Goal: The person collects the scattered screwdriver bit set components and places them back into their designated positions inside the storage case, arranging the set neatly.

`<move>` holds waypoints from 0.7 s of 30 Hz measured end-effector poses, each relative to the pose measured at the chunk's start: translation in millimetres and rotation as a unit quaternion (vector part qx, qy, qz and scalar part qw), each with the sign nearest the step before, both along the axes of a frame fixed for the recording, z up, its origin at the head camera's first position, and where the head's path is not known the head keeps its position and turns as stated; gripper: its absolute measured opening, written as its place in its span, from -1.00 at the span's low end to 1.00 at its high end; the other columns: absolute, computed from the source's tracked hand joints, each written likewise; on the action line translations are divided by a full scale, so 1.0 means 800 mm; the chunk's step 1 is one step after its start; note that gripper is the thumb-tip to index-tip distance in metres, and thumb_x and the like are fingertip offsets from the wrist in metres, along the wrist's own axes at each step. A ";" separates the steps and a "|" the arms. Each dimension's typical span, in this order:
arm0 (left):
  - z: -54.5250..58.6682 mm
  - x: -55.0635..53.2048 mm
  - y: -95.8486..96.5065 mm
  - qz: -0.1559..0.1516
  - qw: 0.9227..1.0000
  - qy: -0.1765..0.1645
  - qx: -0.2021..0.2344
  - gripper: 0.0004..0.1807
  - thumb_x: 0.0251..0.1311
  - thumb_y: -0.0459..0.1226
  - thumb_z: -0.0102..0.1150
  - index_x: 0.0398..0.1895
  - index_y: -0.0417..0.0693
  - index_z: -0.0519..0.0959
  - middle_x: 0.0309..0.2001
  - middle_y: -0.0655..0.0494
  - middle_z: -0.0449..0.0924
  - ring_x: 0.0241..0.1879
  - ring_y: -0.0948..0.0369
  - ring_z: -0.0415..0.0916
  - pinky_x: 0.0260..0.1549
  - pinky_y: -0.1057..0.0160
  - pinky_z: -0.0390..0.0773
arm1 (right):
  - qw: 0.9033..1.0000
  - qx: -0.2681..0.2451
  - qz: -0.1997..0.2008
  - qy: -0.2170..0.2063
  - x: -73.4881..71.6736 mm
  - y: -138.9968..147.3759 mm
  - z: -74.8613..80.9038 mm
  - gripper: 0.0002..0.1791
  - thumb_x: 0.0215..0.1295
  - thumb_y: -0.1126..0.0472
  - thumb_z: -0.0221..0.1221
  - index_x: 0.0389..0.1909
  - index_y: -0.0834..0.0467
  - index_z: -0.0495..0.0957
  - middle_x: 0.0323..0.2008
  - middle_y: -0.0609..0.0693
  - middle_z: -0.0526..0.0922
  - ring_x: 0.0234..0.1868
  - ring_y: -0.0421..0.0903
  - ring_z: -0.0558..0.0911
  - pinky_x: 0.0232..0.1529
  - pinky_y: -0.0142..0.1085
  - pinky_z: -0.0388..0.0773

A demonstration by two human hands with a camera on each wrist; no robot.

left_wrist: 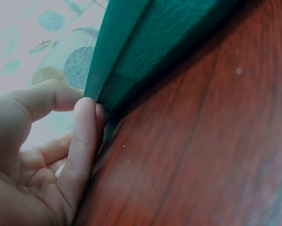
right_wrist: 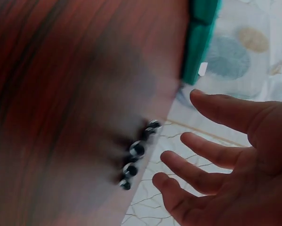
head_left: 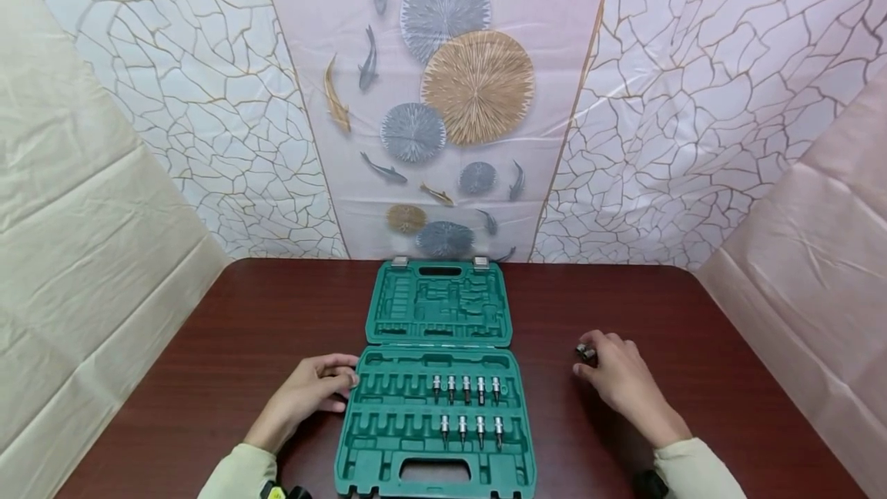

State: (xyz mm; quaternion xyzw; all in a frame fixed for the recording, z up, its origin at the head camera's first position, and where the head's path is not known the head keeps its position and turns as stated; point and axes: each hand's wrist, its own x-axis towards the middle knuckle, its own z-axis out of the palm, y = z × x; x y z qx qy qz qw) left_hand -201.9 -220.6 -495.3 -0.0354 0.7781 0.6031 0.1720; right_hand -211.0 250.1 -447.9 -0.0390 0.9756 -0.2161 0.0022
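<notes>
An opened green tool case (head_left: 433, 476) lies on the table. Two rows of silver bit sockets (head_left: 466, 390) stand upright in the right part of its lower half. My left hand (head_left: 308, 391) pinches the left rim of the case, thumb and fingertips against the edge in the left wrist view. To the right of the case, my right hand (head_left: 624, 376) is over the table with its fingers spread and holding nothing. Several small metal sockets (right_wrist: 137, 149) lie close together on the table near those fingers, partly hidden by the hand in the head view.
The case lid (head_left: 440, 333) lies back toward the wall, its moulded slots bare and two latches (head_left: 481, 262) at its far edge. Dark red wooden table (head_left: 277, 306) surrounds the case. Patterned cloth (head_left: 443, 175) hangs behind, with plain beige cloth (head_left: 104, 268) at both sides.
</notes>
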 end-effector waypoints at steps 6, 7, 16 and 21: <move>0.001 0.002 0.001 0.002 1.000 -0.003 0.002 -0.49 0.43 -0.28 0.22 0.37 -0.31 0.51 -0.07 -0.04 0.69 -0.20 0.14 0.65 -0.29 0.17 0.74 | 0.999 0.027 0.020 0.018 -0.011 0.008 -0.012 -0.61 0.34 0.30 0.39 0.09 0.39 0.56 -0.01 0.37 0.63 0.05 0.43 0.51 0.06 0.25 0.50; 0.001 0.002 0.001 0.001 1.000 -0.002 0.003 -0.49 0.43 -0.28 0.22 0.38 -0.31 0.50 -0.07 -0.04 0.69 -0.20 0.14 0.65 -0.29 0.18 0.74 | 0.999 0.029 0.024 0.017 -0.013 0.009 -0.014 -0.61 0.34 0.30 0.38 0.09 0.38 0.56 0.00 0.36 0.63 0.05 0.42 0.51 0.06 0.24 0.50; -0.001 0.001 0.001 -0.002 1.000 0.000 0.006 -0.47 0.42 -0.26 0.24 0.37 -0.32 0.50 -0.07 -0.03 0.69 -0.21 0.15 0.64 -0.30 0.19 0.74 | 0.991 0.082 0.061 0.091 -0.021 0.013 -0.032 -0.74 0.27 0.40 0.37 -0.03 0.31 0.66 -0.14 0.26 0.67 -0.15 0.31 0.54 -0.18 0.19 0.57; -0.001 0.000 0.000 0.003 1.000 0.002 0.004 -0.48 0.42 -0.27 0.24 0.37 -0.32 0.51 -0.07 -0.03 0.69 -0.21 0.15 0.64 -0.30 0.19 0.74 | 0.976 0.105 0.085 0.170 -0.023 0.011 -0.036 -0.82 0.18 0.48 0.38 -0.21 0.25 0.69 -0.30 0.15 0.67 -0.33 0.20 0.52 -0.43 0.04 0.55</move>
